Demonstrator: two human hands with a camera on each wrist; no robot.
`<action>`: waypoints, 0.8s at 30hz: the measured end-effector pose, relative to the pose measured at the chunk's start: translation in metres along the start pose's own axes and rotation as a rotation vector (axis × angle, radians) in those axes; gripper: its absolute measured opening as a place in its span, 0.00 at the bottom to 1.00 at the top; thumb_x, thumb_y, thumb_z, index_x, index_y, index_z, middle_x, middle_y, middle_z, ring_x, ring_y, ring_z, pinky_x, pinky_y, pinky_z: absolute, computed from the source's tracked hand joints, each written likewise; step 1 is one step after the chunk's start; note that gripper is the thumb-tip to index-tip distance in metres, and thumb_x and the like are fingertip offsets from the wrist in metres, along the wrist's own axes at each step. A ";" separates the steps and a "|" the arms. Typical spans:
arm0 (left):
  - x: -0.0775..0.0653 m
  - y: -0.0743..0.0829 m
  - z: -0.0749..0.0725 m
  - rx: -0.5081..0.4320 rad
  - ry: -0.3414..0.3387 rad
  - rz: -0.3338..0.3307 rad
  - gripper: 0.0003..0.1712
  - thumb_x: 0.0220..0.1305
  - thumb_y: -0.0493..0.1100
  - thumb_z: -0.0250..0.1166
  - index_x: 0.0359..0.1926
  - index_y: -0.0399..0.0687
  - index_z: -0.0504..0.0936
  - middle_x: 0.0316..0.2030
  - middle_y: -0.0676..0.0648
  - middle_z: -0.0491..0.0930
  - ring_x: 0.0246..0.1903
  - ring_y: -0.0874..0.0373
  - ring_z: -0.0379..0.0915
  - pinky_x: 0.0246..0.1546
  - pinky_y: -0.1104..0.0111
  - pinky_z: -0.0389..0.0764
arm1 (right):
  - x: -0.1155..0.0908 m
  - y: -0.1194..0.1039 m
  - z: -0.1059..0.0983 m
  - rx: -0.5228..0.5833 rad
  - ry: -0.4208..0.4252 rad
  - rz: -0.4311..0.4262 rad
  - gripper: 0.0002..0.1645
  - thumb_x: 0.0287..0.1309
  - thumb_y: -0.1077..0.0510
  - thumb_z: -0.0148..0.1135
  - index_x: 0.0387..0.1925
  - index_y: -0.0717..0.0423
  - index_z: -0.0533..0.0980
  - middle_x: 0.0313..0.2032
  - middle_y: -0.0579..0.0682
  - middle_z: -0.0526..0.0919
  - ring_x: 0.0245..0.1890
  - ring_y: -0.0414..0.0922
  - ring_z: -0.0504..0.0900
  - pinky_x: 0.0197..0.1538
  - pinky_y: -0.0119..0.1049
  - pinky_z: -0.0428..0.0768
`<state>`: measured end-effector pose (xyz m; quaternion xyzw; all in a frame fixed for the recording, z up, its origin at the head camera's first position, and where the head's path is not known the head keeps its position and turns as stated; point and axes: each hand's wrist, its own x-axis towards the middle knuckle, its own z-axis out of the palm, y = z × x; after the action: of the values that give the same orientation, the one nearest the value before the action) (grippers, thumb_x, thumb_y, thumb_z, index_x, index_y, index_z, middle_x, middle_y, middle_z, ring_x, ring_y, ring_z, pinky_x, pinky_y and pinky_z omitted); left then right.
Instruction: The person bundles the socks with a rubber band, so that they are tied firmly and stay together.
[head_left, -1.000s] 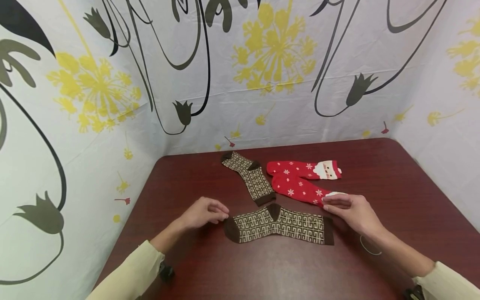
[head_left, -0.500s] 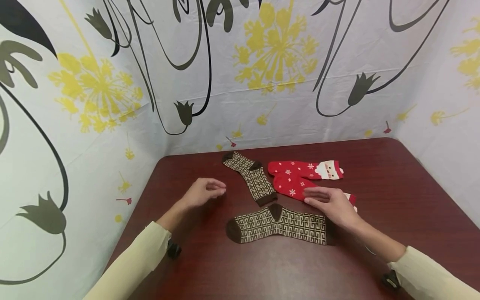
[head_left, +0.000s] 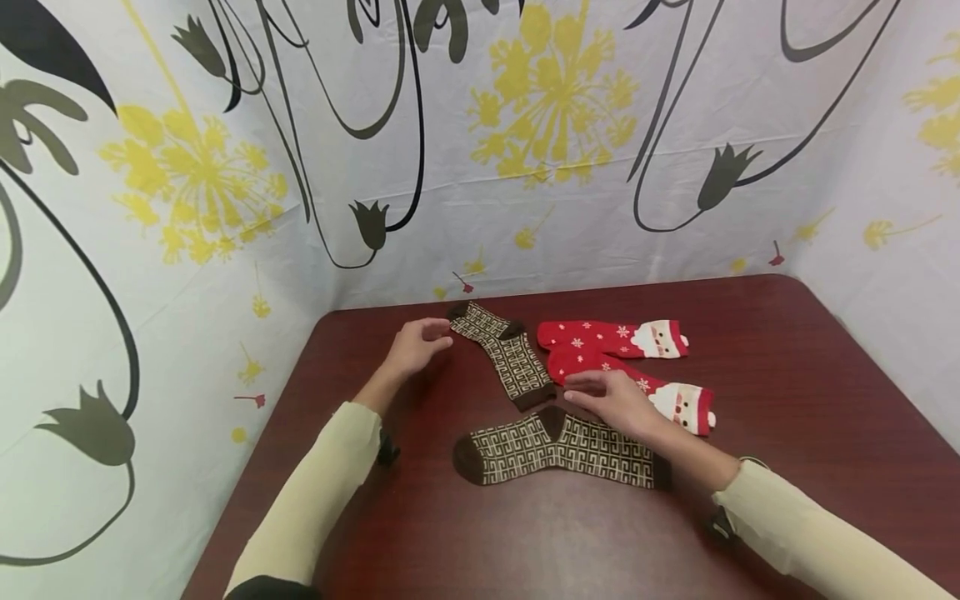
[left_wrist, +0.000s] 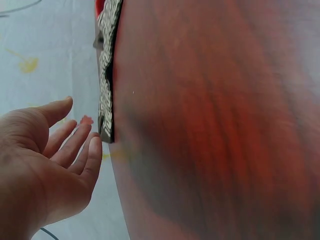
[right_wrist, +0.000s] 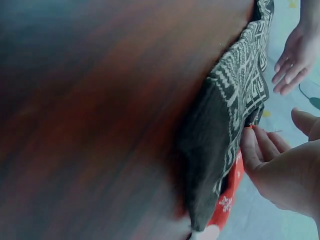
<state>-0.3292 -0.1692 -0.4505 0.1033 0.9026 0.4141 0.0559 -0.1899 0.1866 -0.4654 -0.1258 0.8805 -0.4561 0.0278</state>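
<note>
Two brown and cream patterned socks lie flat on the dark red table. The far patterned sock (head_left: 498, 346) slants with its dark toe at the back left. Its toe is right by the fingertips of my left hand (head_left: 415, 346), whose fingers are relaxed and hold nothing. The near patterned sock (head_left: 517, 450) lies crosswise, its toe to the left. Over its right half is my right hand (head_left: 618, 402), fingers loosely extended close to the cuff of the far patterned sock. In the right wrist view, the near patterned sock (right_wrist: 240, 85) runs beside my right fingers (right_wrist: 252, 152).
Two red socks (head_left: 596, 337) with snowflakes and Santa faces lie at the back right, the nearer one partly covered by my right hand. The table (head_left: 795, 358) ends at a patterned white cloth backdrop (head_left: 450, 150) behind and at both sides.
My left hand has moved away from the near sock's toe to the far sock's toe. My right hand has moved left from the near sock's cuff and the red sock. The socks lie as before.
</note>
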 end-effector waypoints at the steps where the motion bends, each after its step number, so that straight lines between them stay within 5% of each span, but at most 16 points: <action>1: 0.005 0.000 0.001 0.000 0.010 -0.007 0.25 0.76 0.41 0.68 0.69 0.39 0.79 0.64 0.40 0.82 0.65 0.44 0.76 0.67 0.49 0.74 | 0.002 0.000 0.001 -0.002 0.003 0.002 0.24 0.70 0.55 0.71 0.61 0.64 0.83 0.53 0.58 0.89 0.54 0.55 0.87 0.59 0.58 0.81; 12: 0.037 0.004 0.006 -0.012 0.091 -0.121 0.28 0.77 0.42 0.66 0.74 0.42 0.75 0.70 0.42 0.77 0.70 0.45 0.70 0.70 0.50 0.70 | 0.016 -0.001 0.015 -0.053 0.063 0.014 0.21 0.69 0.57 0.71 0.58 0.65 0.84 0.52 0.60 0.89 0.56 0.58 0.86 0.60 0.59 0.80; 24: 0.048 0.006 0.020 -0.033 0.100 -0.197 0.29 0.82 0.41 0.59 0.78 0.45 0.69 0.77 0.42 0.68 0.78 0.41 0.56 0.73 0.47 0.66 | 0.022 -0.004 0.023 -0.064 0.110 0.080 0.18 0.67 0.58 0.73 0.55 0.62 0.87 0.48 0.58 0.91 0.49 0.54 0.89 0.52 0.54 0.84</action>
<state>-0.3718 -0.1394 -0.4601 -0.0077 0.9032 0.4259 0.0528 -0.2065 0.1606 -0.4741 -0.0662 0.8992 -0.4325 -0.0067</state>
